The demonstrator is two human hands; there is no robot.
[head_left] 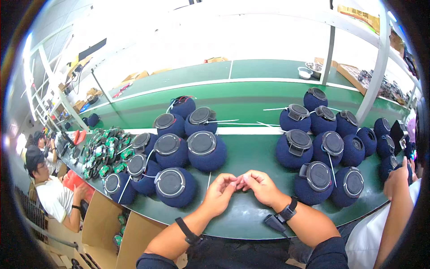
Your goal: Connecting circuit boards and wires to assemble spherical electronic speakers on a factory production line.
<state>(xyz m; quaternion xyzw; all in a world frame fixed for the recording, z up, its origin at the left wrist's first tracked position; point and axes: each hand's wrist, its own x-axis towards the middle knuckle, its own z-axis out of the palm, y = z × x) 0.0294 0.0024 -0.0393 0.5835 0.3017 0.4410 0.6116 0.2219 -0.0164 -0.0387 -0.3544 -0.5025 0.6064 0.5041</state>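
My left hand (220, 193) and my right hand (258, 187) meet over the green worktable (239, 157), fingertips touching. The fingers of both are pinched; whatever lies between them, if anything, is too small to make out. Left of my hands stands a group of navy, fabric-covered balls with black round caps, the nearest being a ball (176, 197) with a pale ring around its cap. To the right is a second group, among them a ball (313, 183) with a grey cap. A thin white strip (208, 181) stands out near my left hand.
Green circuit boards with black parts (105, 150) are heaped at the left. An open cardboard box (107, 224) stands below the table's left edge. A green conveyor belt (242, 101) runs behind. Co-workers sit at left (56, 193) and right (398, 215). A black clip-like object (274, 223) hangs by my right wrist.
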